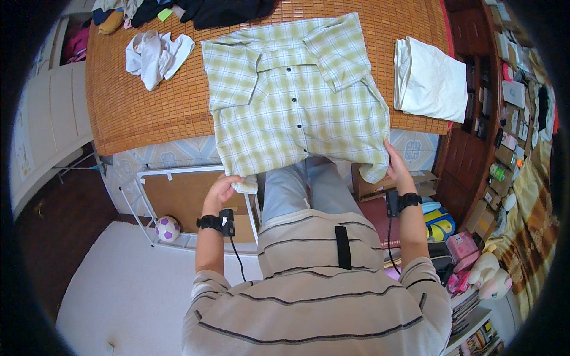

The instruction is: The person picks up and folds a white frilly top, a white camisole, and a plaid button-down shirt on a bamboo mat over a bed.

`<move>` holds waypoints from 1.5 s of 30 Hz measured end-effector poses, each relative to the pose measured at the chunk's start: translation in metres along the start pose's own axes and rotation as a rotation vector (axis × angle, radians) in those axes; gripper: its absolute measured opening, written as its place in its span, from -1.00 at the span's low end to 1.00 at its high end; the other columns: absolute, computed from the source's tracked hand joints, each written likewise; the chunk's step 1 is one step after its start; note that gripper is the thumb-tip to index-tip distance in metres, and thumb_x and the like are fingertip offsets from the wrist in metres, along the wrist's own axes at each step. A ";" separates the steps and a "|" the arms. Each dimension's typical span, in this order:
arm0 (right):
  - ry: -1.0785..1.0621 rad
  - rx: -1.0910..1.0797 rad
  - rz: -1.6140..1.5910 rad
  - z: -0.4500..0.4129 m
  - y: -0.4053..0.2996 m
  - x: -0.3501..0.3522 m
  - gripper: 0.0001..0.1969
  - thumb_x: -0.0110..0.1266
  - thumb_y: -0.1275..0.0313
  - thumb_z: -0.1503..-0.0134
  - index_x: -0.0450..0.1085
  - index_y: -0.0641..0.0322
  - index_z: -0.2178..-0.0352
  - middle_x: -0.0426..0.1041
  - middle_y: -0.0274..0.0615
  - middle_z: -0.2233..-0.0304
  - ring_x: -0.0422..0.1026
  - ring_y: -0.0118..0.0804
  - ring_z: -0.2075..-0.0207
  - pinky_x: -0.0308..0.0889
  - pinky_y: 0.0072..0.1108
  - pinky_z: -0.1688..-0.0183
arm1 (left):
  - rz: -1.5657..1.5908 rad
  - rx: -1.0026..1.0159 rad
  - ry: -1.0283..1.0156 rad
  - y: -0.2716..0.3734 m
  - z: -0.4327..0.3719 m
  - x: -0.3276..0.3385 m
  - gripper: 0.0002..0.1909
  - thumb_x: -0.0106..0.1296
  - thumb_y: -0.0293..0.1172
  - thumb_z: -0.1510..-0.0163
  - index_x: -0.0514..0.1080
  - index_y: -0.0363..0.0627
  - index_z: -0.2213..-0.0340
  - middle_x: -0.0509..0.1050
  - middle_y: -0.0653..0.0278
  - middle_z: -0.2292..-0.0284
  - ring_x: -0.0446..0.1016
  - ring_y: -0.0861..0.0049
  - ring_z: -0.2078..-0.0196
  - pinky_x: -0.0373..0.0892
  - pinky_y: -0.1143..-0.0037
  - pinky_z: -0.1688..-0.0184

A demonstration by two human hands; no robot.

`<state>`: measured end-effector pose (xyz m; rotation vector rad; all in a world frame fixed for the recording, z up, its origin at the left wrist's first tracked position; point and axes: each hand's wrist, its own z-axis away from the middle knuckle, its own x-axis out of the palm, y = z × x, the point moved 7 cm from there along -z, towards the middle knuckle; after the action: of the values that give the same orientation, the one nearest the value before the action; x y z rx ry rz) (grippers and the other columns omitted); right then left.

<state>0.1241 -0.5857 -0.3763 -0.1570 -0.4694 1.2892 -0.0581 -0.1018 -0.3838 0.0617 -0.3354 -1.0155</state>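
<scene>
A green and white plaid short-sleeved shirt [294,102] lies spread, buttons up, on a bamboo mat [147,120], its lower part hanging over the near edge. Both sleeves are folded inward across its top. My left hand [225,187] pinches the hem at the left corner, where a bit of cloth hangs below the fingers. My right hand [396,162] holds the shirt's right edge near the hem, with the corner drooping beside it. Folded white cloth [429,80] rests to the right of the shirt, and a crumpled white garment [156,58] lies to its left.
Dark clothing [231,13] and other garments are piled at the mat's far left. Below the mat's near edge stand a white metal frame [196,169] and a purple and white ball [168,228]. Cardboard boxes, a plush toy [490,276] and shelves are at the right.
</scene>
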 end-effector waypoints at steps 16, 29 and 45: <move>0.030 0.055 0.095 0.013 -0.026 -0.046 -0.67 -0.07 0.56 0.13 0.27 0.44 0.24 0.40 -0.14 0.41 0.42 -0.32 0.44 0.37 -0.53 0.42 | 0.220 0.124 0.027 0.045 0.024 -0.017 -0.52 -0.13 -0.44 0.09 0.17 -0.40 0.09 0.39 0.08 0.23 0.43 0.37 0.26 0.40 0.45 0.23; -0.131 0.244 0.384 0.041 -0.015 -0.037 -0.41 0.16 0.51 0.21 0.18 0.31 0.07 0.37 -0.17 0.22 0.36 -0.32 0.23 0.30 -0.54 0.22 | -0.020 -0.143 0.177 -0.001 0.018 -0.033 -0.60 -0.16 -0.46 0.08 0.22 -0.34 0.15 0.42 0.15 0.32 0.45 0.41 0.36 0.41 0.45 0.33; -0.004 0.379 0.423 0.032 0.025 -0.027 -0.50 0.12 0.51 0.18 0.21 0.38 0.14 0.39 -0.14 0.31 0.39 -0.28 0.31 0.33 -0.50 0.27 | -0.061 -0.015 -0.080 -0.008 0.038 0.006 -0.43 0.05 -0.54 0.16 0.16 -0.30 0.06 0.33 0.18 0.15 0.35 0.41 0.15 0.30 0.45 0.09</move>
<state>0.0828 -0.6093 -0.3636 0.0700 -0.1900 1.7688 -0.0731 -0.1074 -0.3475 0.0176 -0.4008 -1.0827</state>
